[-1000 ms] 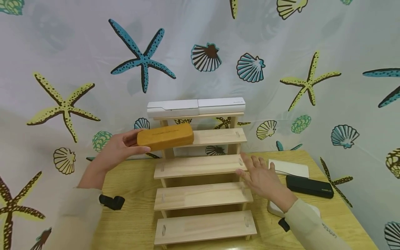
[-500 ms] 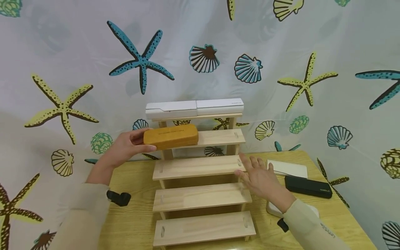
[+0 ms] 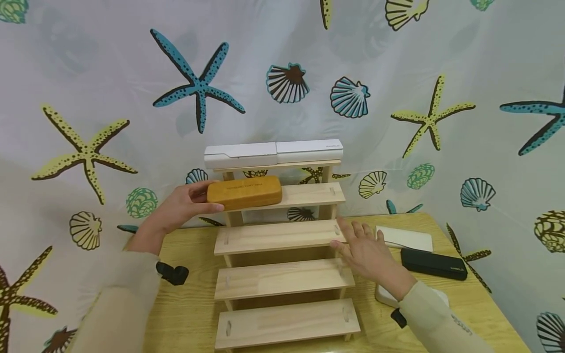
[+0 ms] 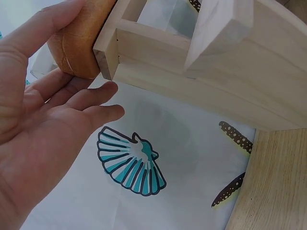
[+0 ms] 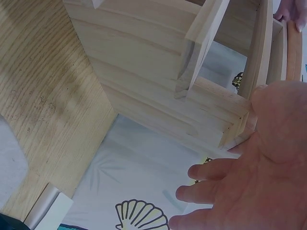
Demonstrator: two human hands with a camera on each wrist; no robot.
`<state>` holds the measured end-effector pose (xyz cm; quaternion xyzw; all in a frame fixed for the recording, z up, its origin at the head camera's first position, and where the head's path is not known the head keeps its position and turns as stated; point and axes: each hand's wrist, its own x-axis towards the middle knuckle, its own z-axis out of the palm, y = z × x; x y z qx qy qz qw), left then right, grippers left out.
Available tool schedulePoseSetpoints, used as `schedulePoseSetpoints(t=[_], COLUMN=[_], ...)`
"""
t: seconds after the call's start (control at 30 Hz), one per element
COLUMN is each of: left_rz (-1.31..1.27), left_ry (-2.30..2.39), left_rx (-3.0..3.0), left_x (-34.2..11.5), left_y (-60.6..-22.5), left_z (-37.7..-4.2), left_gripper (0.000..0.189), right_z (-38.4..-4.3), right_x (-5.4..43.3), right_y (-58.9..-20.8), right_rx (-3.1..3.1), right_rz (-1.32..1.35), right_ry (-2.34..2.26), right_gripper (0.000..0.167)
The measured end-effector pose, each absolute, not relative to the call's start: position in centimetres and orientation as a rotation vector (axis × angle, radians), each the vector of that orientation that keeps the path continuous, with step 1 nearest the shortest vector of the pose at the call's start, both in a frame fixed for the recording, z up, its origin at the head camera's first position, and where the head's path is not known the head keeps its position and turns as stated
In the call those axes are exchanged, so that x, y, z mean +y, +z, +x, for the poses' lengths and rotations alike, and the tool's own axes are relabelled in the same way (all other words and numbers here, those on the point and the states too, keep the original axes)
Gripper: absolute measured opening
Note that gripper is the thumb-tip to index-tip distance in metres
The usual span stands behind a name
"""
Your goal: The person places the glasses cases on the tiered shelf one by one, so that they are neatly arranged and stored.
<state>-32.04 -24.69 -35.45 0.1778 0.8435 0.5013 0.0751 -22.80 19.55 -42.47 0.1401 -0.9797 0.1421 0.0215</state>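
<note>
My left hand [image 3: 178,206] pinches the left end of a tan leather-look glasses case [image 3: 244,192], thumb at the front and fingers behind. The case lies along the left part of the second tier from the top of a stepped wooden rack [image 3: 282,280]. In the left wrist view, the case's end [image 4: 81,43] sits between thumb and fingers at the shelf's end. My right hand [image 3: 368,250] lies against the right end of the middle tier with its fingers extended. The right wrist view shows that palm [image 5: 268,158] at the rack's side, holding nothing.
Two white cases [image 3: 240,153] lie end to end on the top tier. To the right on the wooden table [image 3: 176,314] lie a cream case [image 3: 406,239], a black case [image 3: 434,264] and a white object partly under the right forearm. A patterned curtain hangs behind.
My left hand has slid the tan glasses case to the right along the second tier. The right hand stays at the rack's right side.
</note>
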Motion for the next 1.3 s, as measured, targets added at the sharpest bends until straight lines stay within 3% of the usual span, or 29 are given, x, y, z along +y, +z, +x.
schedulePoseSetpoints(t=[1.3], left_rz=[0.495], left_ry=[1.678], left_rx=[2.433], left_x=[-24.4], left_y=[-36.9], left_z=[-32.3], left_gripper=[0.081], right_z=[-22.7], right_x=[19.5], right_y=[-42.4], right_rx=[-3.041], right_rz=[0.448], right_ry=[0.447], right_gripper=[0.073])
